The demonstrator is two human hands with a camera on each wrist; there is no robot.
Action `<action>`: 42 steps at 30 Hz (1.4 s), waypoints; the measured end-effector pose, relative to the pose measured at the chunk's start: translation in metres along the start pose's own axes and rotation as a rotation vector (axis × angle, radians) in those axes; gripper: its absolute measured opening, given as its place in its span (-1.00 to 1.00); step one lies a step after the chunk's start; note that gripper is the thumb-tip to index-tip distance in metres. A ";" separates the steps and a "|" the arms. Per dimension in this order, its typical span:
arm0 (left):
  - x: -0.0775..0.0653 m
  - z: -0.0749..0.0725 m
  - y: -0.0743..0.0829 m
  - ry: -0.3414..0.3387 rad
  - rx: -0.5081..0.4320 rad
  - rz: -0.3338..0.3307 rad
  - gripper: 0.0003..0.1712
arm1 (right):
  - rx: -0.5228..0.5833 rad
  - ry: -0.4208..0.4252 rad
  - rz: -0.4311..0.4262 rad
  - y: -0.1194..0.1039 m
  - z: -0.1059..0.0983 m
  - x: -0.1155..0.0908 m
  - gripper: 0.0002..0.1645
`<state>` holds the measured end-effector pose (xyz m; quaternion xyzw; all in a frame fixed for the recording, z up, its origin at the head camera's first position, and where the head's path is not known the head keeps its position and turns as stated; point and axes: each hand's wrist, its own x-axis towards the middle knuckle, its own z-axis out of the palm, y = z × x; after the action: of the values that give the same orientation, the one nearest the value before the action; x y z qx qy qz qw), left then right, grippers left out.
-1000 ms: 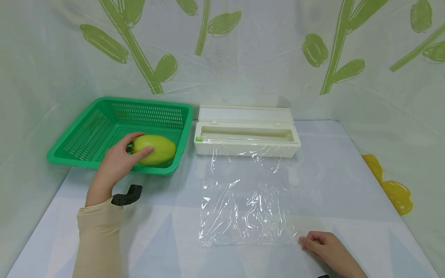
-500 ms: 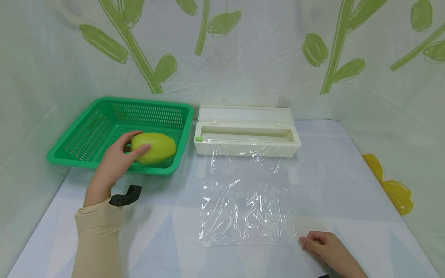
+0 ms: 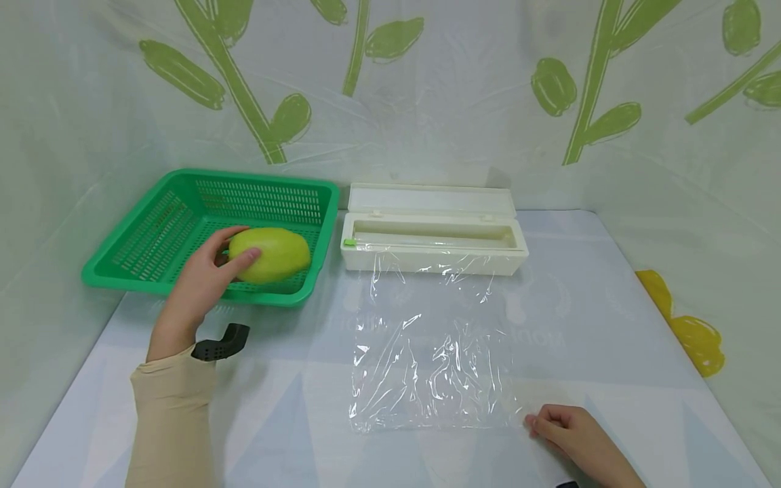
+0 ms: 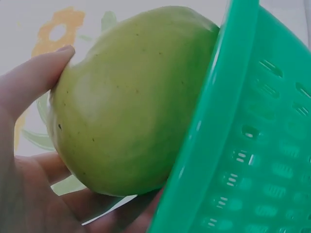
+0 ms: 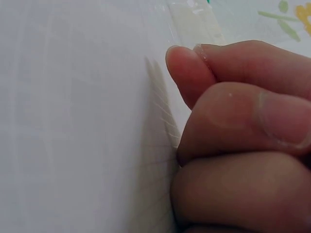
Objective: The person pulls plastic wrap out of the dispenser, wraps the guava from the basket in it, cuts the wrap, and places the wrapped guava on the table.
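In the head view, my left hand [image 3: 204, 274] grips a yellow-green papaya [image 3: 271, 254], thumb on the near side and fingers round its far left side. The fruit is raised within the front right part of a green plastic basket [image 3: 104, 276]. In the left wrist view the basket's wall hides part of the papaya [image 4: 121, 102]. My right hand [image 3: 576, 434], low on the right, pinches the near right corner of a clear sheet of cling film [image 3: 436, 359] between thumb and index finger. Its other fingers are curled, as the right wrist view shows.
Behind the film stands a white cling film dispenser [image 3: 433, 263], its lid [image 3: 430, 198] swung up and back. The film runs from it over the front edge onto the pale table [image 3: 293, 434]. A white cloth wall [image 3: 439, 122] with printed leaves closes off the back.
My left hand has raised the papaya slightly and it sits a little farther back in view. The right hand and the film stay in place.
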<state>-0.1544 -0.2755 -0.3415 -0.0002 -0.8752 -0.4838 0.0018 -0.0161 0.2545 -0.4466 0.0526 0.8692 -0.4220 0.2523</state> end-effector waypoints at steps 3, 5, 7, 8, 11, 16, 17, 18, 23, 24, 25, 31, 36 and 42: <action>-0.001 0.001 0.003 -0.008 -0.036 0.020 -0.35 | 0.003 0.000 0.006 0.000 0.000 0.000 -0.59; -0.001 0.002 0.004 -0.017 -0.056 0.029 -0.38 | 0.009 0.000 0.009 0.001 0.000 -0.001 -0.58; -0.001 0.003 0.005 -0.026 -0.070 0.035 -0.39 | 0.016 -0.002 0.011 0.001 0.000 -0.001 -0.58; -0.001 0.003 0.006 -0.029 -0.072 0.037 -0.40 | 0.018 -0.002 0.013 0.001 0.000 -0.002 -0.58; 0.000 0.005 0.006 -0.040 -0.077 0.041 -0.41 | 0.016 -0.001 0.017 0.001 0.000 -0.002 -0.57; -0.002 0.007 0.009 -0.057 -0.077 0.040 -0.41 | 0.002 0.010 0.024 0.001 0.000 -0.002 -0.56; -0.002 0.008 0.010 -0.061 -0.079 0.040 -0.41 | -0.002 0.012 0.025 0.001 0.000 -0.002 -0.57; -0.002 0.008 0.011 -0.066 -0.082 0.040 -0.41 | -0.006 0.015 0.026 0.001 0.000 -0.002 -0.57; -0.002 0.012 0.014 -0.080 -0.101 0.068 -0.43 | -0.017 0.028 0.027 0.001 0.001 -0.002 -0.58; -0.002 0.013 0.015 -0.080 -0.108 0.080 -0.44 | -0.019 0.030 0.026 0.001 0.001 -0.002 -0.58; -0.002 0.014 0.016 -0.082 -0.117 0.092 -0.44 | -0.020 0.031 0.025 0.001 0.001 -0.001 -0.58; -0.005 0.021 0.023 -0.102 -0.196 0.131 -0.46 | -0.028 0.047 0.044 0.000 0.002 0.002 -0.57; -0.004 0.035 0.031 -0.139 -0.257 0.122 -0.47 | -0.014 0.045 0.060 0.000 0.002 0.001 -0.58; -0.001 0.059 0.039 -0.196 -0.281 0.109 -0.42 | -0.001 0.040 0.072 -0.004 0.002 0.002 -0.57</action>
<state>-0.1534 -0.2050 -0.3399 -0.0951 -0.7936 -0.5982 -0.0575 -0.0181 0.2503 -0.4453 0.0919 0.8718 -0.4110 0.2500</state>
